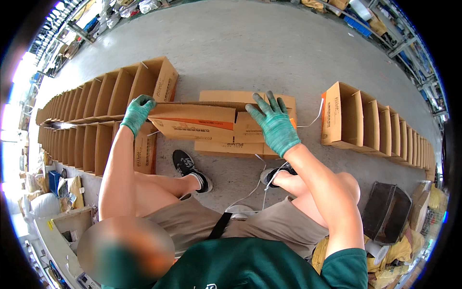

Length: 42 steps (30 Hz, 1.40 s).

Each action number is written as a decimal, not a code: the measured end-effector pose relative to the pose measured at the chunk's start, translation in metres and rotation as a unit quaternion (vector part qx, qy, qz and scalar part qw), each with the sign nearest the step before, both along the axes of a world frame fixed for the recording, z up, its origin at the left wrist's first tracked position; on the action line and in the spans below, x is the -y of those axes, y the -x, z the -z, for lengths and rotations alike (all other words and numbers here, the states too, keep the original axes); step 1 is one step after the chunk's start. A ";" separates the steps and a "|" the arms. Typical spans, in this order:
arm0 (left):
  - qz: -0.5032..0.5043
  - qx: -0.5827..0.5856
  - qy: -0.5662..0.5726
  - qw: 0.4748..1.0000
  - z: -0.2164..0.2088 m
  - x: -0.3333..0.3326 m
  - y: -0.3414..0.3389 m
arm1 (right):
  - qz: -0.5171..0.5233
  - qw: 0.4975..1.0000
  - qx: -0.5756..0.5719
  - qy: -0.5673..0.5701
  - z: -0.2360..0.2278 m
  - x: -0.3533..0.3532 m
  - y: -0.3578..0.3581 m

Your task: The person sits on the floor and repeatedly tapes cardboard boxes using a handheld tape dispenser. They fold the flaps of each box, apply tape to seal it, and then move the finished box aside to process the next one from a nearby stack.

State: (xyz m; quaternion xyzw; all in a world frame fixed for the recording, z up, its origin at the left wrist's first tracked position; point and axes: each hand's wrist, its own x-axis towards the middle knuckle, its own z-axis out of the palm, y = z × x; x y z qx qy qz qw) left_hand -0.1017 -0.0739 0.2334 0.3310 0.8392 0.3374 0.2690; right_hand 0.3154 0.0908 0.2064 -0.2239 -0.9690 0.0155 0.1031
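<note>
In front of my knees a brown cardboard carton (192, 126) with an orange stripe is partly unfolded, its long upper edge toward me. My gloved left hand (138, 114) is closed around its left corner, fingertips pinching the edge. At the carton's right end my gloved right hand (276, 126) lies with fingers stretched and spread over the flap. The thumb side touches the board; whether the palm presses on it is hidden. Beneath are flat cartons (216, 147) on the floor. A thin white strap (264, 190) runs from them between my feet.
Two long rows of opened cartons (166, 79) stand upright at the left, one behind the other. Another row (333, 115) curves away on the right. A dark plastic bin (385, 212) sits near my right knee. Loaded shelving (399, 45) lines the far right.
</note>
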 end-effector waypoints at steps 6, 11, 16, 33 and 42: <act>0.050 -0.055 0.053 0.996 -0.003 -0.007 -0.010 | -0.019 0.998 -0.050 0.019 0.006 0.004 0.004; 0.088 -0.090 0.117 0.985 -0.023 -0.003 -0.020 | 0.027 0.998 -0.063 0.014 0.010 -0.003 0.010; 0.064 -0.138 0.195 0.969 -0.030 -0.007 -0.033 | 0.024 0.998 0.020 0.057 -0.012 -0.001 0.011; 0.123 -0.299 0.193 0.926 -0.030 -0.036 -0.076 | 0.053 0.957 -0.185 0.218 -0.047 -0.028 0.007; 0.422 -0.029 0.169 0.890 0.002 -0.045 -0.104 | 0.093 0.971 -0.111 0.190 0.012 -0.058 -0.012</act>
